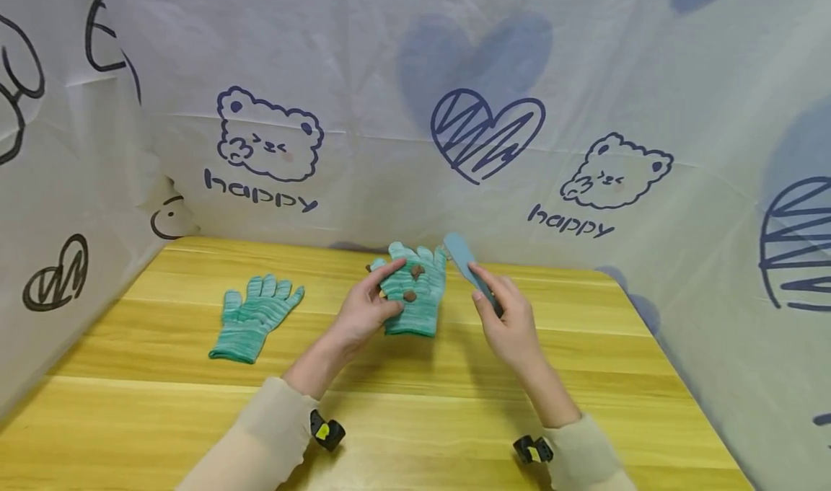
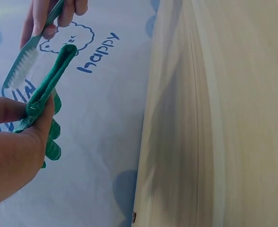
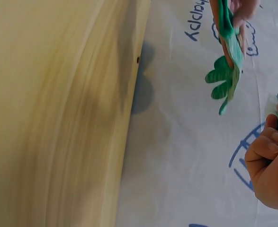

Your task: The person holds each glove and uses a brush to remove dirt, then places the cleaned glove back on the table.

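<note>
A person's two hands work above a wooden counter (image 1: 415, 419). The left hand (image 1: 360, 314) pinches a green striped glove (image 1: 425, 307) by its left edge, thumb and fingers closed on it. This glove is held up over the counter's far half, its long axis nearly upright: fingers point up and away, cuff down toward the person. Brown patches (image 1: 410, 296) mark its front.

The right hand (image 1: 513, 325), fingers curled round the handle, grips a blue brush (image 1: 464, 259). The brush slants, head up and to the left, handle running down to the right; its bristles face the glove, just beside it but apart.

To the left, a matching glove (image 1: 252, 321) lies flat, fingers pointing away and slightly right, cuff nearer the person.
</note>
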Motion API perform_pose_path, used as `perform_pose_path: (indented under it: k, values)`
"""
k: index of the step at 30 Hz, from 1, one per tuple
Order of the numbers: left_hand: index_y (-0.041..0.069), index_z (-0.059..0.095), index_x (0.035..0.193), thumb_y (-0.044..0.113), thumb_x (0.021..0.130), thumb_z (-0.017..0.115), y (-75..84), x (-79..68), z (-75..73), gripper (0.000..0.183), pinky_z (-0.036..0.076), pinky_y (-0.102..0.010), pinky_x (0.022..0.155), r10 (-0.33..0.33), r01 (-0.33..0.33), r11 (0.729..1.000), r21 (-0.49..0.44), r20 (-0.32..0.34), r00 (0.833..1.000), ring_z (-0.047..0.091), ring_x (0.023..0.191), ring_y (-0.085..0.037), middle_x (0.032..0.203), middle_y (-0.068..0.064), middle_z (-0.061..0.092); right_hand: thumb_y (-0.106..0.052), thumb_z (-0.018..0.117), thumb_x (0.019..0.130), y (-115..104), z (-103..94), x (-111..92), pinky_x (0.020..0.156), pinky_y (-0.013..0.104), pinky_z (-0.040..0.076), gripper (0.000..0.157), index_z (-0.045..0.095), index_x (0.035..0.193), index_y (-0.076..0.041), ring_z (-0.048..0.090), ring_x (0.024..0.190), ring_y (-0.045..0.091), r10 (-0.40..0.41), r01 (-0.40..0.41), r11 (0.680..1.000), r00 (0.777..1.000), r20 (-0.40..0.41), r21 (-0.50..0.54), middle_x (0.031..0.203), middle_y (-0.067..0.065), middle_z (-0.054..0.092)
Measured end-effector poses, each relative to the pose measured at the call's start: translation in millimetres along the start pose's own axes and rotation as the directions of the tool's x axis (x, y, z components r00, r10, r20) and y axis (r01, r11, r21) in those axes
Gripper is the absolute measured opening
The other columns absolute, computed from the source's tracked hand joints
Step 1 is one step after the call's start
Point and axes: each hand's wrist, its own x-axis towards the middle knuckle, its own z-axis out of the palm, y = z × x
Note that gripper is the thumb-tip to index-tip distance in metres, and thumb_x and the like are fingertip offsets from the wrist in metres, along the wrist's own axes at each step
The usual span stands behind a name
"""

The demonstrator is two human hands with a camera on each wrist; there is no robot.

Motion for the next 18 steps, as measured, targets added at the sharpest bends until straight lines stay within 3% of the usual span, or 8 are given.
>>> perform_pose_path:
  k: [3,11,18]
  values:
    - [0.010,0.033,0.163,-0.019,0.092,0.049,-0.2,-0.4,1.1,0.079,0.048,-0.021,0.069,0.019,-0.019,0.999,-0.030,0.006,1.000,0.064,0.103,-0.011,0.161,-0.021,0.033,-0.004,0.064,0.101,-4.6,5.9,1.0,0.062,0.026,0.042,0.042,0.065,0.142,-0.011,0.047,0.074,0.016,-0.036,0.036,0.999,0.999,0.005,-0.015,0.107,0.015,0.066]
    - [0.009,0.031,0.164,-0.017,0.094,0.049,-2.2,-2.0,3.8,0.077,0.054,-0.022,0.074,0.065,-0.063,0.997,-0.053,0.032,0.997,0.065,0.106,-0.012,0.157,-0.024,0.035,-0.004,0.067,0.099,-12.3,14.3,-1.0,0.058,0.027,0.041,0.043,0.065,0.142,-0.011,0.047,0.069,0.014,-0.178,0.185,0.973,0.982,0.060,-0.141,0.097,0.009,0.061]
    - [0.007,0.030,0.164,-0.018,0.095,0.048,-4.5,-3.4,4.1,0.076,0.055,-0.022,0.079,0.065,-0.063,0.997,-0.054,0.035,0.997,0.063,0.109,-0.014,0.153,-0.026,0.040,-0.005,0.067,0.099,-13.0,18.9,-6.3,0.054,0.025,0.040,0.043,0.066,0.141,-0.011,0.045,0.067,0.010,-0.209,0.229,0.950,0.971,0.112,-0.213,0.093,0.006,0.059]
